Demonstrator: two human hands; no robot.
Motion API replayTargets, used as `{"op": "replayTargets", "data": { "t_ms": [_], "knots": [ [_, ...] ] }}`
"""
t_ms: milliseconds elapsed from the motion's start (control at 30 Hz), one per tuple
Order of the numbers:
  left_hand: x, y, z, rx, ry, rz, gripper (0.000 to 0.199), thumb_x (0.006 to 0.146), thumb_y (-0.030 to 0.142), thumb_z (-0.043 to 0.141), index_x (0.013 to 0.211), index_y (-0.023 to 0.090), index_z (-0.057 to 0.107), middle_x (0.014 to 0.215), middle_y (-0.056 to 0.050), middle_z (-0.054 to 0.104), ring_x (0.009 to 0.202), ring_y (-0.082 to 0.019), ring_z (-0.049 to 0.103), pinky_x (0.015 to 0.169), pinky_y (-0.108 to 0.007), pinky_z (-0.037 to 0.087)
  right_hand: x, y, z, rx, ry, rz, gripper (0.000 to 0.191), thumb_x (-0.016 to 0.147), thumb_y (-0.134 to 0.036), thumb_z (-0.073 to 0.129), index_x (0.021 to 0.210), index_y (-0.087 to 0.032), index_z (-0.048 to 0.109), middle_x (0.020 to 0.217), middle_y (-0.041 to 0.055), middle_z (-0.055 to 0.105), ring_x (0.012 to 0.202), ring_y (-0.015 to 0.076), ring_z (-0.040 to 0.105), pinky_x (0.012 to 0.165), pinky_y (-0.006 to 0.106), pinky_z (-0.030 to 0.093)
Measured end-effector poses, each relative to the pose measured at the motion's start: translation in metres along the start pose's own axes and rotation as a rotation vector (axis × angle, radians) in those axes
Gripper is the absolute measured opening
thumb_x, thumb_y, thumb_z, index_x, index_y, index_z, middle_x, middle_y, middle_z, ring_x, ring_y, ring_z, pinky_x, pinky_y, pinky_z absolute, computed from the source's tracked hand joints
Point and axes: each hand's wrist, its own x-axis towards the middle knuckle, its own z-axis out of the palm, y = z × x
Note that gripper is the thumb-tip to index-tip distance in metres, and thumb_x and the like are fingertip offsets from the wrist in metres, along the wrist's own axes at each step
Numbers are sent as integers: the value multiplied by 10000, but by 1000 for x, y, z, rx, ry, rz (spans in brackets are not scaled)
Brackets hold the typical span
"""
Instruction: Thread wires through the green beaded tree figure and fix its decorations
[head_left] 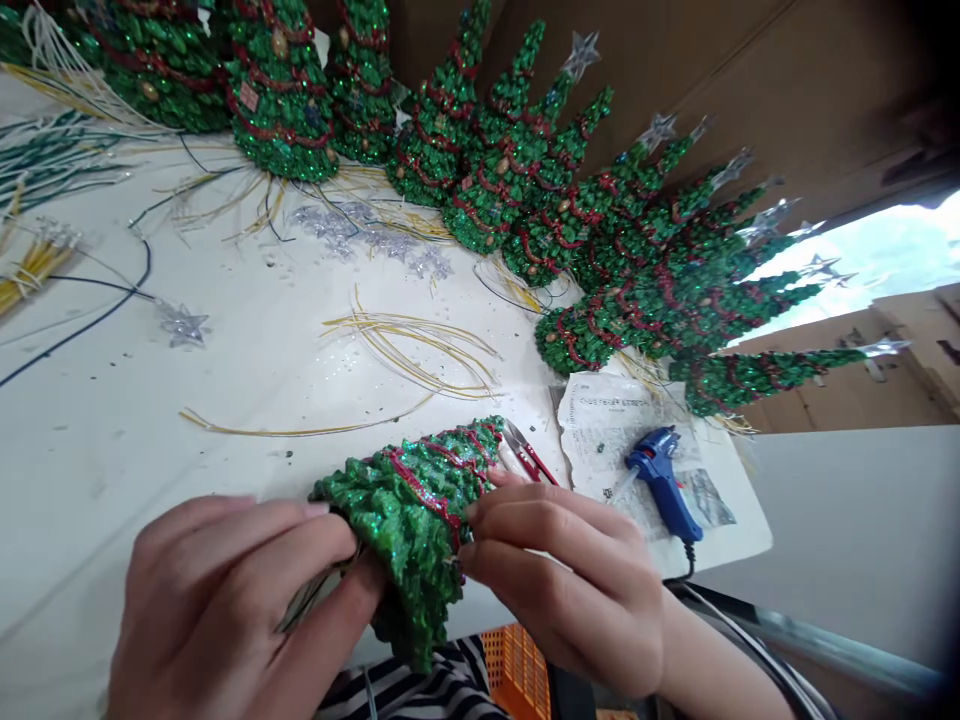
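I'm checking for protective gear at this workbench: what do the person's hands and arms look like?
Both the left hand and the right hand are bare: no gloves, and no ring or bracelet shows. The fingers have short nails. The right forearm is bare too. Black-and-white striped fabric, probably a shirt, shows below the hands.

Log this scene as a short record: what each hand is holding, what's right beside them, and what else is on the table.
left hand: grips the base of a glittery green miniature Christmas tree with red garland
right hand: pinches the side of that tree
beside the hands: red-handled scissors; blue hot glue gun on printed paper
white table: row of similar trees, silver stars, yellow wires
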Motion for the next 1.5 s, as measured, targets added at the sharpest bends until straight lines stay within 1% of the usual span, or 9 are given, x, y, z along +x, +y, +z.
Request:
{"op": "replayTargets", "data": {
  "t_ms": [133,333,567,767,933,1100,1200,1367,1500],
  "knots": [
    [12,1,2,-15,-88,184,293,888,40,519,884,305,644,1267,69,634,1338,-185,485,1271,-491,202,-15,-3,1,-37,69,37,224,954,-36,461,934,-64,683,814,80,684,949,160,699,942,252,603],
    [12,12,8,-16,-175,368,196,841,9,611,862,193,676,1284,-6,700,1369,-189,512,1224,-386,377,-41,-9,-5,-23,148,177,144,926,-84,543,1008,-119,656,887,92,718,1034,187,715,889,281,624],
    [13,19,8,38,-223,533,303,868,50,551,1056,237,698,1253,19,726,1493,-196,345,1306,-393,263,-133,20,-42,-590,401,834,281,926,-377,590,1146,-205,621,1096,155,670,1069,323,645,911,571,531],
    [3,13,4,15,-291,396,417,875,102,557,1215,319,664,1334,40,680,1421,-149,460,1265,-361,335,-197,59,-50,-726,308,1168,690,857,-675,480,1281,-138,570,1304,234,579,1271,410,497,1066,638,360],
    [6,20,11,0,-290,368,433,901,105,548,1253,342,636,1350,75,666,1397,-105,475,1260,-331,334,-210,74,-49,-722,290,1288,772,873,-653,392,1309,-37,553,1311,289,575,1256,411,506,1067,594,377],
    [3,25,17,-46,-308,409,342,886,66,559,1111,291,684,1472,64,565,1464,-163,392,1296,-401,290,-208,75,-54,-708,311,1358,647,852,-650,445,1187,-138,658,1175,214,663,1104,385,569,990,580,422],
    [-5,19,17,16,-296,444,252,875,97,574,971,285,712,1561,62,453,1475,-255,379,1287,-513,305,-208,72,-58,-683,391,1371,648,826,-680,473,1142,-155,683,1109,193,685,1052,373,596,949,548,447],
    [-13,13,14,108,-342,421,274,869,113,582,967,324,727,1430,16,603,1469,-301,386,1238,-597,364,-214,68,-68,-554,604,1399,648,797,-696,505,1098,-153,689,1009,173,726,965,354,672,839,485,507],
    [-16,10,13,125,-332,386,319,866,84,572,988,339,720,1587,82,408,1471,-299,382,1240,-583,360,-213,64,-72,-336,718,1380,591,791,-693,557,1017,-163,687,956,142,746,852,314,726,744,431,553]
  ]
}}
